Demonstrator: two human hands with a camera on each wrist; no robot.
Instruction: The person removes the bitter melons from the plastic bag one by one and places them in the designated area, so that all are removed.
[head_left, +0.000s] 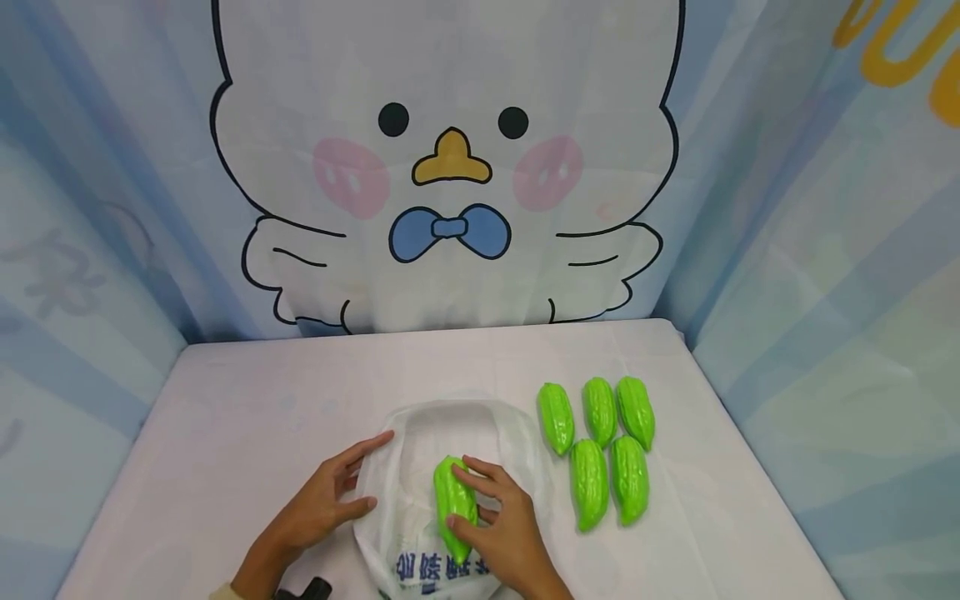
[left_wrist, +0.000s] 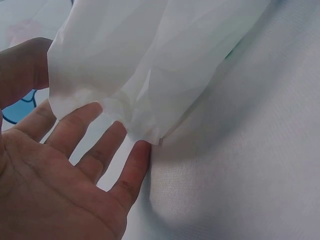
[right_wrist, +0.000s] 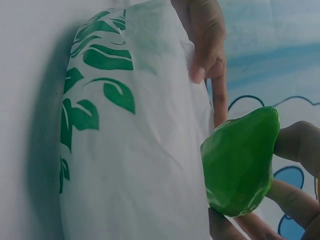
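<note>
A white plastic bag [head_left: 412, 517] stands on the table with its mouth spread wide and blue lettering on its near side. My right hand [head_left: 510, 533] pinches a glossy green bitter melon [head_left: 454, 508] between thumb and fingers, over the bag's mouth. In the right wrist view the bitter melon [right_wrist: 242, 162] shows end-on at the bag's rim, close to green leaf prints. My left hand [head_left: 322, 500] is at the bag's left side, fingers spread and relaxed. The left wrist view shows the fingertips of that hand [left_wrist: 65, 170] touching the bag's edge [left_wrist: 135, 75].
Several more green bitter melons [head_left: 589, 485] lie in two rows to the right of the bag on the white-covered table [head_left: 262, 400]. Printed curtains [head_left: 825, 292] enclose the table at the back and sides. A small black object [head_left: 311, 589] is near the left wrist.
</note>
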